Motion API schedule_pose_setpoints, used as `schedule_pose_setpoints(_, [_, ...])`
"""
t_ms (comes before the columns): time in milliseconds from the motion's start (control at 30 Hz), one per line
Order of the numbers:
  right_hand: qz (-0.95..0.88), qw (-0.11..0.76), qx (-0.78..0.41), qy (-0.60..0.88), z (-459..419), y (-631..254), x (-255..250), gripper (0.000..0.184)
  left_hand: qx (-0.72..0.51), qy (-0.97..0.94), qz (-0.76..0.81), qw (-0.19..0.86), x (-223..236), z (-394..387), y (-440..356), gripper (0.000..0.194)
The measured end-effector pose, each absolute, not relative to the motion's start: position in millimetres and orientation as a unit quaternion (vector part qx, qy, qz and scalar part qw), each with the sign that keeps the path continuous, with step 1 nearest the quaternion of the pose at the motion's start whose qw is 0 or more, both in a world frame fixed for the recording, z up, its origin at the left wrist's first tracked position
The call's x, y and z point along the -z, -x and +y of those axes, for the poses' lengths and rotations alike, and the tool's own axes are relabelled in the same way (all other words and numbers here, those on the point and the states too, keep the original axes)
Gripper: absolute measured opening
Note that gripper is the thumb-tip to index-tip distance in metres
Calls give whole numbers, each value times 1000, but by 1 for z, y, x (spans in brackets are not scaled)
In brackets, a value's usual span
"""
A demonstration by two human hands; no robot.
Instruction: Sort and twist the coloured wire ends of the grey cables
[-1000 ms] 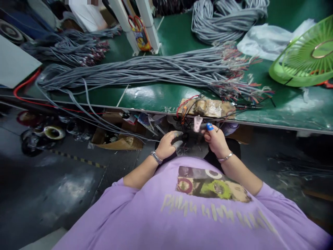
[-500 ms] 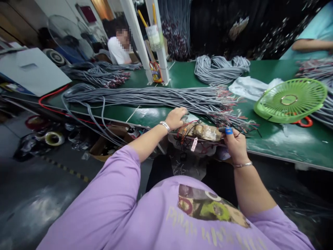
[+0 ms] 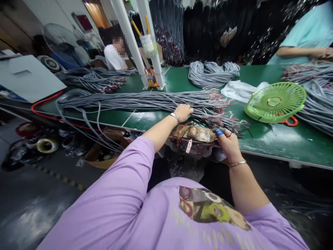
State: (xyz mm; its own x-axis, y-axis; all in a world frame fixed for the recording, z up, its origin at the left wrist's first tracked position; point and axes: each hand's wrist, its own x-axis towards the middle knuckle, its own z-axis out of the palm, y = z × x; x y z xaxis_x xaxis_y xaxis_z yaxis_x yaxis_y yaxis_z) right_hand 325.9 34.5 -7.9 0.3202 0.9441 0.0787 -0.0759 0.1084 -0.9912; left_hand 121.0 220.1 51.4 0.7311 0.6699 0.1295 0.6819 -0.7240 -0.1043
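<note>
A long bundle of grey cables (image 3: pixel 135 100) lies along the green bench, its stripped red, black and white wire ends (image 3: pixel 221 107) to the right. My left hand (image 3: pixel 183 113) is on the near side of this bundle, fingers curled down over the cables; the fingertips are partly hidden. A lumpy device wrapped in brown tape (image 3: pixel 199 133) sits at the bench's front edge, with thin wires at its left and a small pink tag (image 3: pixel 189 146) hanging. By its right end my right hand (image 3: pixel 228 141), blue tape on one finger, is closed in a pinch; what it grips is unclear.
A green fan (image 3: pixel 275 102) lies on the right beside red-orange handles (image 3: pixel 290 121) and a white plastic bag (image 3: pixel 241 91). Coiled grey cables (image 3: pixel 213 73) lie behind. White posts (image 3: pixel 153 52) rise from the bench. One person (image 3: pixel 309 38) works at right, another (image 3: pixel 114 55) sits far left.
My left hand has moved away from the taped device, up and forward onto the cable bundle. My right hand stays pinched at the device's right end. The whole view has shifted slightly.
</note>
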Motion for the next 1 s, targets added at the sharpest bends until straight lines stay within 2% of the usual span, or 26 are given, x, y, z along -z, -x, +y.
schedule_pose_setpoints(67, [-415,619,-409,527,34,-325,6,30,98,923,-369,32,-58,216,-112,31])
schedule_pose_setpoints(167, [-431,617,-397,525,33,-325,6,30,264,895,-354,-55,-78,196,-97,31])
schedule_pose_setpoints(233, [-440,617,-385,527,32,-325,7,30,368,863,-323,-127,-95,168,-84,36])
schedule_pose_setpoints(300, [-443,619,-375,529,31,-325,9,30,420,829,-313,-196,-107,128,-67,42])
schedule_pose_setpoints(400, [-444,621,-362,535,31,-324,11,29,377,795,-343,-330,-102,65,-40,42])
schedule_pose_setpoints(500, [-444,618,-348,548,33,-324,13,27,296,744,-376,-466,-69,21,-17,43])
schedule_pose_setpoints(567, [-448,618,-336,551,33,-323,14,26,307,685,-416,-513,-44,6,-6,47])
schedule_pose_setpoints(700, [-474,624,-295,546,22,-317,12,27,345,610,-445,-557,-16,0,4,51])
schedule_pose_setpoints(767, [-500,613,-299,534,9,-308,8,33,354,599,-438,-569,-12,2,5,49])
schedule_pose_setpoints(900, [-625,493,-328,509,-16,-280,-5,74,370,591,-423,-578,-14,5,4,48])
schedule_pose_setpoints(933, [-654,467,-301,513,-19,-272,-8,74,373,591,-418,-580,-14,5,3,49])
schedule_pose_setpoints(1000, [-699,438,-240,512,-22,-258,-15,55,374,591,-408,-586,-15,4,1,49])
